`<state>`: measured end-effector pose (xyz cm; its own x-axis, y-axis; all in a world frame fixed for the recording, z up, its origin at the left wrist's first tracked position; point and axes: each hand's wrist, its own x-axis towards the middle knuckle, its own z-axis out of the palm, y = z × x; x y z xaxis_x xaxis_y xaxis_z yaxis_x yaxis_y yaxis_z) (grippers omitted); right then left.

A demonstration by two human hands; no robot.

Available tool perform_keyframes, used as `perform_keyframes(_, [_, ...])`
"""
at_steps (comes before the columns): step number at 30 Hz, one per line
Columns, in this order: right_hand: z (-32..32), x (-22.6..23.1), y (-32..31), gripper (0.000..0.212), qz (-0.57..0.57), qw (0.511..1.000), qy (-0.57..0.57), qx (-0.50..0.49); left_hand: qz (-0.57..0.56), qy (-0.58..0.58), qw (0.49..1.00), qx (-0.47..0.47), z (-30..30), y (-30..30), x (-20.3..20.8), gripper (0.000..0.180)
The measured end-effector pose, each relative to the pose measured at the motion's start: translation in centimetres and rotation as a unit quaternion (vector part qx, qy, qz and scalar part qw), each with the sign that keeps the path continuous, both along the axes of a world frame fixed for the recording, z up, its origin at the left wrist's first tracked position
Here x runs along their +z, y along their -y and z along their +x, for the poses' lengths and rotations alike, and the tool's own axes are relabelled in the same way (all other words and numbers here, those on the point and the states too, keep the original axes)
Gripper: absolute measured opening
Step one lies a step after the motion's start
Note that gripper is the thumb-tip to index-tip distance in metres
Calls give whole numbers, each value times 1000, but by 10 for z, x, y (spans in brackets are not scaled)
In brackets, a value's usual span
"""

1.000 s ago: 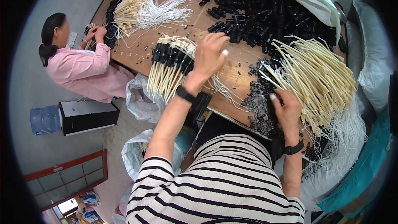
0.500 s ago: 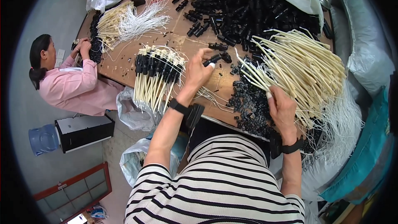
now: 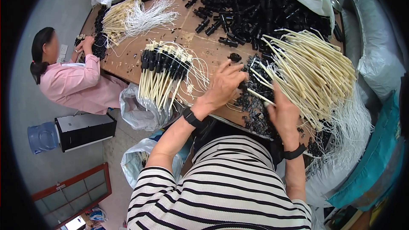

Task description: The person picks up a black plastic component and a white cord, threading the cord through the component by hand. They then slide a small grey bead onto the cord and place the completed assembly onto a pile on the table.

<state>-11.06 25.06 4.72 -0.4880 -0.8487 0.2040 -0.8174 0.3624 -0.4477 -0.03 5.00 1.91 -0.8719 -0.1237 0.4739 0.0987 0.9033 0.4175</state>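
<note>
Swung my left hand (image 3: pixel 223 84) closer to my right hand (image 3: pixel 284 113), fingers pinching a cream tube (image 3: pixel 260 96) tip-out, probably for access; left's curled, can't tell its grip.

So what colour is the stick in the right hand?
The stick in the right hand is pale cream, seen best in the head view.
</note>
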Motion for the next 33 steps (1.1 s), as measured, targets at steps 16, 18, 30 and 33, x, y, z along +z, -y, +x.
perform_keyframes(16, [6, 4, 14, 18, -109, 961, 240, 88, 612, 215, 755, 90, 3, -26, 11, 15])
perform_keyframes(18, [16, -7, 21, 21, -87, 984, 143, 66, 619, 206, 752, 95, 1, -32, 18, 16])
perform_keyframes(30, [19, -9, 11, 20, -122, 981, 147, 32, 456, 264, 845, 87, 6, -22, 20, 21])
perform_keyframes(33, [16, -14, 11, 18, -133, 983, 120, 35, 343, 247, 902, 87, 10, -24, 17, 28])
